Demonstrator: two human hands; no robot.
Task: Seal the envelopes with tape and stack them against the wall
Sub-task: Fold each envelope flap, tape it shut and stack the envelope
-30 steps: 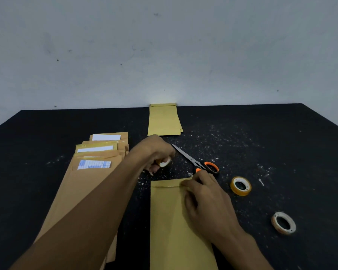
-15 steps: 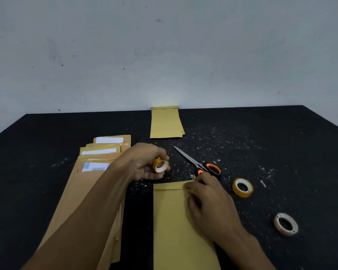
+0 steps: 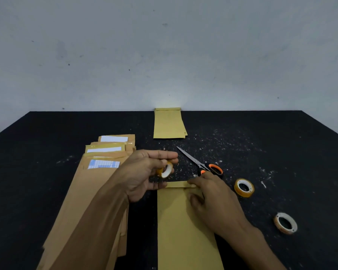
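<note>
Two hands are busy with one yellow envelope point(image 3: 183, 227), which lies flat on the black surface point(image 3: 281, 145) right in front of us. Our right hand point(image 3: 213, 199) presses the folded flap down with straight fingers, so its grip holds nothing. Our left hand point(image 3: 144, 172) pinches a small roll of tape point(image 3: 165, 170) just above the flap. We think the envelope is light, thin and bendy, so it can slide or crease if we push hard. We would hold it flat near the top edge, close to the flap. The tape is sticky and thin, and it can curl onto itself, so we would take it by the loose end. Sealed envelopes point(image 3: 169, 123) lie at the wall point(image 3: 164, 55), well apart from us. More brown envelopes point(image 3: 98, 188) wait on the left. Scissors point(image 3: 199, 162) lie just beyond our right hand.
</note>
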